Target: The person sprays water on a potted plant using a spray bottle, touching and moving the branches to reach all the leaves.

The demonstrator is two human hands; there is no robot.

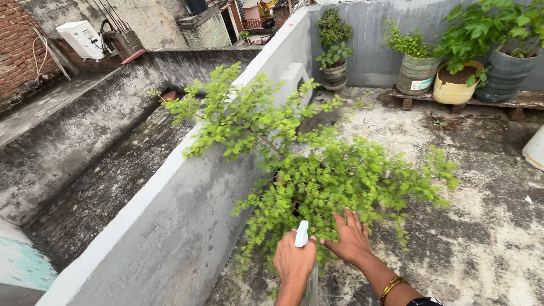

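Note:
A bushy plant (317,170) with small light-green leaves spreads out beside a low grey parapet wall (170,226). My left hand (293,262) is shut on a spray bottle (302,235) with a white nozzle, held upright just in front of the plant's lower leaves. The bottle's clear body runs down below my fist. My right hand (351,241) is open, fingers spread, resting palm-down on the near foliage. A gold bangle (392,286) sits on my right wrist. The plant's pot is hidden under its leaves.
Several potted plants stand along the far wall: a small pot (334,73), a grey tub (417,73), a yellow pot (453,88) and a dark tub (504,76) on a wooden plank. A white container (535,148) shows at the right edge. A drop lies left of the parapet.

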